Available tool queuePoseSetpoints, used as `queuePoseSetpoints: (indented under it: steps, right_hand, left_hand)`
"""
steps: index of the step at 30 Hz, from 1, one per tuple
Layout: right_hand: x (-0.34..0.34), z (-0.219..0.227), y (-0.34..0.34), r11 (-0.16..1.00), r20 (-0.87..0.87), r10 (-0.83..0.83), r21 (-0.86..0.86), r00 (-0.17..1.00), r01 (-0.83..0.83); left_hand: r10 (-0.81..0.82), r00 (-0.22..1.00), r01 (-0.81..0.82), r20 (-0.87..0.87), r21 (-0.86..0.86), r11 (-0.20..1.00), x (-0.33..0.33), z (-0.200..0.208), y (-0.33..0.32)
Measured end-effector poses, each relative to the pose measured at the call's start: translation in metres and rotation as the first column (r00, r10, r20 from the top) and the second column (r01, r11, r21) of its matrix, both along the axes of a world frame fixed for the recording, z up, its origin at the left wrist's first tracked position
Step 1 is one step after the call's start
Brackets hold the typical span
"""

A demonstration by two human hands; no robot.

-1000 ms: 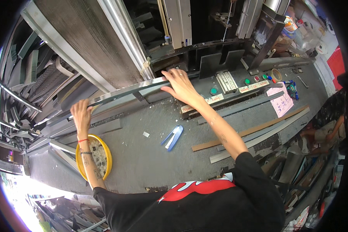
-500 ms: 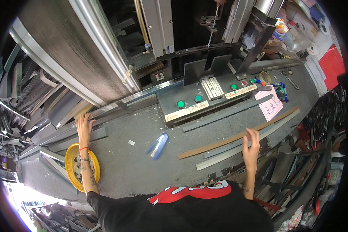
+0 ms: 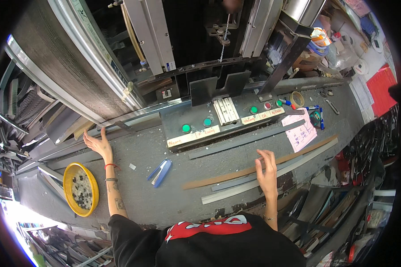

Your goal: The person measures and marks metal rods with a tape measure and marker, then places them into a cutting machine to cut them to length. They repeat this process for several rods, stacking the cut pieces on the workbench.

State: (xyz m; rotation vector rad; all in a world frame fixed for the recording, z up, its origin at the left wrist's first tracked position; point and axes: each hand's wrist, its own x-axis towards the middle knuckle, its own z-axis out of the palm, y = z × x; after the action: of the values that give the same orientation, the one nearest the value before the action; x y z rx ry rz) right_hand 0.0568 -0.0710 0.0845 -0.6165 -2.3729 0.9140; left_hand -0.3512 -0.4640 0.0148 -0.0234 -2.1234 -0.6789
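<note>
My left hand (image 3: 100, 145) is empty above the left part of the grey worktable, fingers spread and thumb apart, near the metal rail. A yellow basket (image 3: 67, 190) with small dark and pale bits inside stands left of that forearm. Right of the forearm lies a blue stapler (image 3: 159, 172). My right hand (image 3: 267, 173) hangs over several long strips, its fingers slightly bent and apart, holding nothing. Beneath and beside it are a brown strip (image 3: 218, 178), a grey strip (image 3: 236, 183) and a pale ribbed strip (image 3: 227, 194).
Beyond the strips sits a control box (image 3: 200, 139) with green and red buttons and a pale ribbed block (image 3: 226, 111) on top. A pink written sheet (image 3: 300, 133), markers (image 3: 321, 120) and a tape roll (image 3: 296, 99) lie right. Machine columns (image 3: 151, 35) rise behind.
The view has shifted, so the table's things appear further left. Against the table, my left hand has moved right, away from the basket, fingers still spread. My right hand stays over the strips.
</note>
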Motion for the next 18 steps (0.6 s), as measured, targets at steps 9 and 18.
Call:
queuePoseSetpoints:
  steps: [9,18]
  right_hand:
    - [-0.039,-0.023,0.133,0.995,-0.131,-0.066,-0.088,0.989,0.054]
    - [-0.110,-0.052,0.326,0.989,-0.136,-0.076,0.116,0.988,0.092]
  left_hand:
    - [-0.305,0.919,0.297,0.249,0.070,0.952,0.006,-0.020,0.027]
    - [-0.403,0.844,0.355,0.354,0.196,0.914,0.036,-0.015,0.055]
